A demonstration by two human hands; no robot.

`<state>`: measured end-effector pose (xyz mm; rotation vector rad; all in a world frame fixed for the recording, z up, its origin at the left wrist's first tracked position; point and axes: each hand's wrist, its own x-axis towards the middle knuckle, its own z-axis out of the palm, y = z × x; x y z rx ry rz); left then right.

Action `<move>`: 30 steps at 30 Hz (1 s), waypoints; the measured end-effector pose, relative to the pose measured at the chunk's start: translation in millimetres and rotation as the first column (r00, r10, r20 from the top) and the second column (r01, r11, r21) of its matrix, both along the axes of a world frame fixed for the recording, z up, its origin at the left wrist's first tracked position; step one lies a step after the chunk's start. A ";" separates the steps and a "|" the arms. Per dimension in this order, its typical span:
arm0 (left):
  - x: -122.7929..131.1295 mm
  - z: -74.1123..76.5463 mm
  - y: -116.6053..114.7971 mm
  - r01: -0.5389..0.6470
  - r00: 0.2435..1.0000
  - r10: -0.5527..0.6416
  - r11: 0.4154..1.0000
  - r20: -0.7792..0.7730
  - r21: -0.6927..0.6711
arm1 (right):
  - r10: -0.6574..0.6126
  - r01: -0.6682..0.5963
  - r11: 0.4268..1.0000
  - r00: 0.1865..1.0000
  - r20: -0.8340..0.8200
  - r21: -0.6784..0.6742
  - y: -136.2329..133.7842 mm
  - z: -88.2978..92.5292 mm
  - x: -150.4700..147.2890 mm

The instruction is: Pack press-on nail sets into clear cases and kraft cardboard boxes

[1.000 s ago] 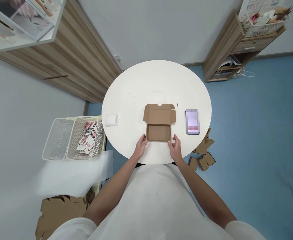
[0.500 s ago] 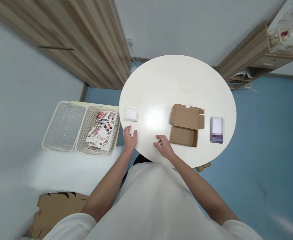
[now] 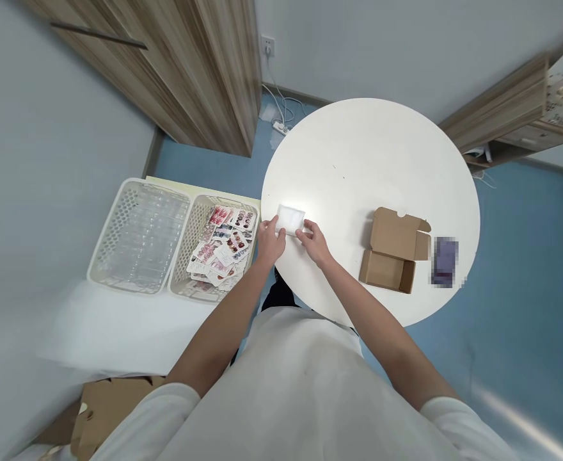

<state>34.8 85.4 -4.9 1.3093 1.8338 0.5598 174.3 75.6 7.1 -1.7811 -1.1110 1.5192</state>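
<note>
A small white packet (image 3: 291, 219) lies near the left edge of the round white table (image 3: 358, 153). My left hand (image 3: 269, 243) pinches its left end and my right hand (image 3: 313, 241) pinches its right end, fingers curled on it. An open brown cardboard box (image 3: 393, 250), lid flap up, sits to the right of my hands, apart from them. A blurred purple phone (image 3: 444, 261) lies at the table's right edge.
Left of the table stand two white plastic baskets: one holds clear items (image 3: 140, 235), the other (image 3: 219, 250) several printed cards. Flat cardboard (image 3: 103, 410) lies at lower left. A wooden cabinet (image 3: 190, 70) stands behind, a shelf unit (image 3: 526, 115) at right.
Both hands left the cardboard box and moved left to the white packet, now gripping its two ends. My head turned left, so the box and phone shifted right in view.
</note>
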 end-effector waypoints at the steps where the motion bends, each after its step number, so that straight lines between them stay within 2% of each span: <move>1: 0.0 -0.4 -0.8 0.017 1.000 -0.017 1.000 0.007 0.001 | -0.002 0.002 1.000 1.000 0.008 0.003 1.1 1.4 -3.9; 7: -1.0 -6.7 -12.9 0.039 0.997 -0.038 0.999 0.066 -0.020 | -0.057 0.057 0.998 0.998 0.029 0.007 -15.7 2.2 -7.3; 11: 4.4 -6.1 -29.4 0.024 0.994 -0.017 0.998 0.108 -0.064 | -0.073 0.073 0.997 0.997 0.020 0.006 -34.9 -3.7 11.0; 14: 17.9 0.5 -45.3 0.040 0.995 -0.033 0.997 0.096 -0.070 | -0.070 0.070 0.997 0.996 0.051 0.018 -48.6 -3.9 29.8; 18: 50.9 15.3 -66.1 0.071 0.995 -0.070 0.997 0.078 -0.014 | -0.069 0.057 0.993 0.991 0.114 0.102 -67.4 4.8 63.4; 23: 108.8 34.0 -88.0 0.132 0.977 -0.145 0.988 0.160 0.085 | -0.131 0.091 0.957 0.982 0.133 0.274 -92.5 19.0 123.0; 26: 145.1 40.5 -98.2 0.236 0.955 -0.253 0.964 0.154 0.124 | -0.169 0.113 0.940 0.974 0.151 0.322 -107.1 25.1 162.5; 30: 186.4 43.2 -107.4 0.409 0.905 -0.420 0.901 0.061 0.143 | -0.178 0.092 0.936 0.957 0.231 0.338 -123.2 28.2 207.6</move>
